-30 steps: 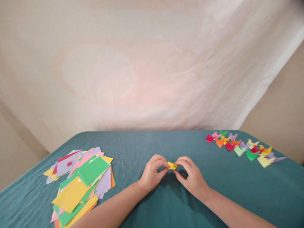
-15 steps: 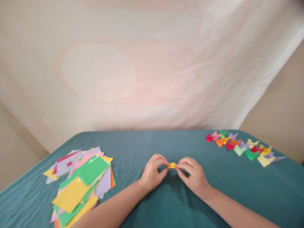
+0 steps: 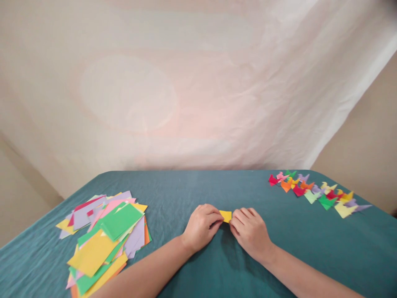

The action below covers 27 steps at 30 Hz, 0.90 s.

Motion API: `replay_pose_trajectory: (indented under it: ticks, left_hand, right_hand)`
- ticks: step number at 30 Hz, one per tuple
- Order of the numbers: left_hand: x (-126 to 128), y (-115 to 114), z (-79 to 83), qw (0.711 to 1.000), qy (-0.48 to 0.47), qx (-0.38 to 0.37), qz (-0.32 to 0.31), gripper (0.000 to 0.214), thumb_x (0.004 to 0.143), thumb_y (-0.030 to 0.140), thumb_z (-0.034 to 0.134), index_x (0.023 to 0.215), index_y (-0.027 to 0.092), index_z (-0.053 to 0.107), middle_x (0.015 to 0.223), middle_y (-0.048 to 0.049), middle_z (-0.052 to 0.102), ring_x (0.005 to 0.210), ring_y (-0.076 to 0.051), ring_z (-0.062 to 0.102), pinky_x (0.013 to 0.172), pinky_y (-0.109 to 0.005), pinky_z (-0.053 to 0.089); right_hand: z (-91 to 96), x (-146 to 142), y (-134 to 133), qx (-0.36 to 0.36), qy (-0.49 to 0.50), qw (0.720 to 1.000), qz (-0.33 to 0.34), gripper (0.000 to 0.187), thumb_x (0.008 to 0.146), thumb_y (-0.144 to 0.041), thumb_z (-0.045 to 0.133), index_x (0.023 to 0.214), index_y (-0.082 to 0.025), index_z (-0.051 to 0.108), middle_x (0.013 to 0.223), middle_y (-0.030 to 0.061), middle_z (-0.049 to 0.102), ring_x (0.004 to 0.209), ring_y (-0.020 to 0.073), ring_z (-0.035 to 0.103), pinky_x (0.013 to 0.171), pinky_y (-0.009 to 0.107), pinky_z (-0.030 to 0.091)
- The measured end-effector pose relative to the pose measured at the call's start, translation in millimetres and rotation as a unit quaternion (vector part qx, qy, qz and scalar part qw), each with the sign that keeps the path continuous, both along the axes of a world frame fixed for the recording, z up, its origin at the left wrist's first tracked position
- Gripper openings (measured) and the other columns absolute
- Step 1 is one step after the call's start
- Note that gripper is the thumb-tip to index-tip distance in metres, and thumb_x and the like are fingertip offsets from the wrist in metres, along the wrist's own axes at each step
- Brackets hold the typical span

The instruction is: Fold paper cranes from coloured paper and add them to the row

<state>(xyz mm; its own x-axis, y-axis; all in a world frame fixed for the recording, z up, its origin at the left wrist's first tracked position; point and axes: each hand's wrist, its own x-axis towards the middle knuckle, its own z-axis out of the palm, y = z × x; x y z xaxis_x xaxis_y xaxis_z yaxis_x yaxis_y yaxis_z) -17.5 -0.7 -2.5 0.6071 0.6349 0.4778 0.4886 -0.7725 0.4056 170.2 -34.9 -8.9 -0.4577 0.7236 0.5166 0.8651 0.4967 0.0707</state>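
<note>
A small piece of folded yellow paper [image 3: 226, 216] is held between my two hands, just above the table. My left hand [image 3: 203, 225] pinches its left edge between thumb and fingers. On the other side, my right hand [image 3: 250, 232] grips the right edge, its fingers curled and close together. The paper's middle shows as a small flat, four-sided shape; its ends are covered by my fingertips.
Loose sheets of coloured paper [image 3: 122, 221] lie in an overlapping pile at the left. Several small folded paper birds [image 3: 328, 202] stand in rows at the right. A teal cloth [image 3: 186, 186] covers the table, and a pale sheet [image 3: 198, 103] hangs behind it.
More of the yellow paper's face shows now, as a squarer shape instead of a narrow pointed one. My right hand's fingers have curled in closer together. Both hands stay nearly in place.
</note>
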Motion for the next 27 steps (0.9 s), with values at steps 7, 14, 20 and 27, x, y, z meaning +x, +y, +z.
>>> replay_pose_trajectory:
  ticks: [7,14,20,27]
  left_hand:
    - [-1.6,3.5,-5.4,1.000,0.019,0.007,0.021,0.021,0.082,0.012,0.049,0.089,0.021,0.066,0.090,-0.0038,0.066,0.089,-0.019,0.057,0.080,-0.033,0.044]
    - [-3.6,3.0,-8.7,1.000,0.025,-0.003,0.017,0.034,0.075,0.006,0.046,0.100,0.020,0.064,0.106,-0.0044,0.064,0.103,-0.019,0.055,0.092,-0.034,0.042]
    - [-1.0,-2.2,1.5,0.998,0.062,-0.018,0.006,0.036,0.081,0.017,0.047,0.117,0.019,0.055,0.124,-0.0058,0.055,0.117,-0.020,0.046,0.101,-0.040,0.035]
    - [-0.8,-0.1,-0.1,0.994,0.100,-0.042,0.026,0.035,0.090,0.029,0.040,0.123,0.022,0.050,0.128,-0.0050,0.051,0.122,-0.020,0.042,0.103,-0.039,0.032]
  right_hand:
    - [-2.8,-0.8,3.1,-0.042,0.007,0.999,0.005,0.017,0.084,-0.011,0.048,0.073,-0.019,0.058,0.077,0.0040,0.058,0.074,0.0181,0.049,0.069,0.033,0.032]
    - [-4.4,4.5,5.2,-0.071,0.087,0.994,0.007,0.021,0.084,-0.009,0.044,0.087,-0.020,0.062,0.082,0.0042,0.060,0.075,0.0179,0.053,0.069,0.031,0.035]
    - [-2.4,13.0,8.1,-0.050,0.076,0.996,0.010,0.023,0.084,-0.011,0.045,0.091,-0.020,0.065,0.081,0.0045,0.061,0.076,0.0179,0.053,0.071,0.032,0.035]
    - [-7.7,13.8,9.4,-0.017,0.073,0.997,0.026,0.020,0.083,-0.013,0.048,0.092,-0.019,0.065,0.081,0.0040,0.061,0.076,0.0170,0.052,0.071,0.031,0.034]
